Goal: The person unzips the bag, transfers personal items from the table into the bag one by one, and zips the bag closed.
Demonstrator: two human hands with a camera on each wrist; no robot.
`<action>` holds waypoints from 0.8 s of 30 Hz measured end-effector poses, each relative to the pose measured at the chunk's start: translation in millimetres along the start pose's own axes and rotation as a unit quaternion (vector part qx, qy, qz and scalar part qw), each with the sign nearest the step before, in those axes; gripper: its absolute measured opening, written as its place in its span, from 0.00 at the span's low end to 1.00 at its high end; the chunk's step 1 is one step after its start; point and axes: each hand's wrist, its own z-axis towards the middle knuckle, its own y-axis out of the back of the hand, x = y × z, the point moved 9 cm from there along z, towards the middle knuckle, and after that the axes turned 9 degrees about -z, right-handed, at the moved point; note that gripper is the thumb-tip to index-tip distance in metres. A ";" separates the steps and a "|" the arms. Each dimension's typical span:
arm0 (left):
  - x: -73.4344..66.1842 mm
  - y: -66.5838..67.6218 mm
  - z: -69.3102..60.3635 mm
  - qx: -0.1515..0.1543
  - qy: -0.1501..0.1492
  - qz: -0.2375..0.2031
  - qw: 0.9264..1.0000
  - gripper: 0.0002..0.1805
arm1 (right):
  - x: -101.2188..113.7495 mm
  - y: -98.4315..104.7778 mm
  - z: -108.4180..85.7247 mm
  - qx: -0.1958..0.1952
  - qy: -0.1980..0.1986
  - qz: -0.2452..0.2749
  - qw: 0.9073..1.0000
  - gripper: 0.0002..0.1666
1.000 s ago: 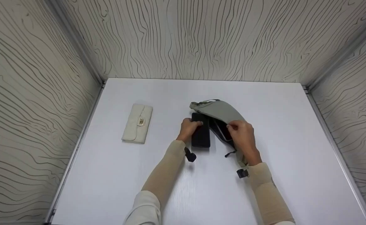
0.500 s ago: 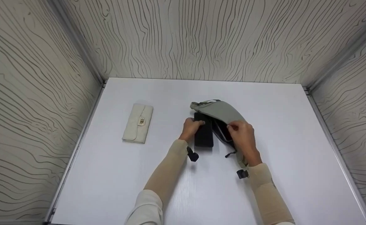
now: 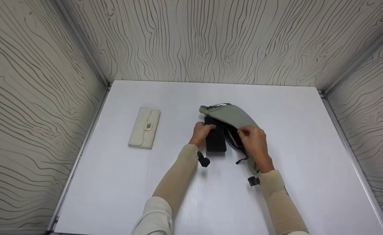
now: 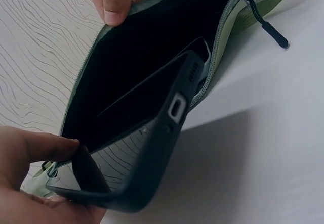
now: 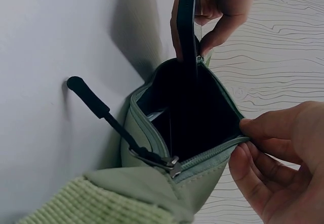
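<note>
two pinches — left hand (image 3: pixel 200 133) on phone (image 3: pixel 217 142), right hand (image 3: pixel 255 141) on bag rim (image 5: pixel 211 154) — wallet clasp (image 3: pixel 148 126) looks too small to read

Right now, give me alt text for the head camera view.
A person's left hand holds a black phone at the mouth of an open green bag, whose edge the right hand pinches. A cream wallet lies to the left on the white table.

One green bag (image 3: pixel 235 115), one cream wallet (image 3: pixel 142 130) — one phone (image 3: pixel 216 140) plainly seen; bag's inside unclear.
</note>
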 end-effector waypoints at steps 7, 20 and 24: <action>2.3 -2.6 1.3 0.005 0.008 -0.029 1.000 0.20 | -1.6 -1.1 0.4 0.002 -0.004 0.001 1.000 0.08; 1.0 -8.4 0.3 0.029 0.008 -0.025 0.999 0.19 | -1.4 -3.9 0.5 0.010 -0.007 -0.009 1.000 0.08; 1.5 -10.5 0.9 0.031 0.012 -0.039 0.999 0.19 | -1.5 -3.1 0.1 0.007 -0.008 -0.007 1.000 0.07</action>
